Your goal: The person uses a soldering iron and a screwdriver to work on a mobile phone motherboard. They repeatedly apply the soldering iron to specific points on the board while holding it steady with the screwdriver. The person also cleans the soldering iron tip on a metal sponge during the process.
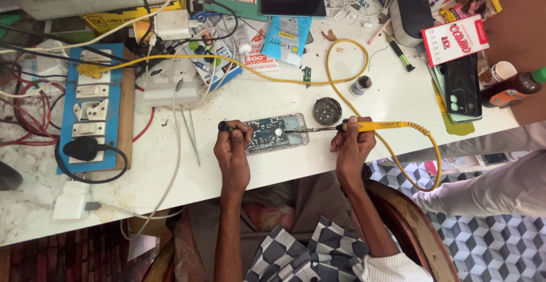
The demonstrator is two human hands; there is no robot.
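Right hand (351, 143) is gripping yellow soldering iron (372, 126), tip working opened phone (275, 132); left hand (232, 148) is gripping dark tool (226, 126), prob. a screwdriver; back cover off, board work ongoing.

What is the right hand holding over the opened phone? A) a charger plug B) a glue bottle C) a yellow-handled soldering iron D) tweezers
C: the right hand grips a yellow-handled soldering iron with its tip pointed at the opened phone.
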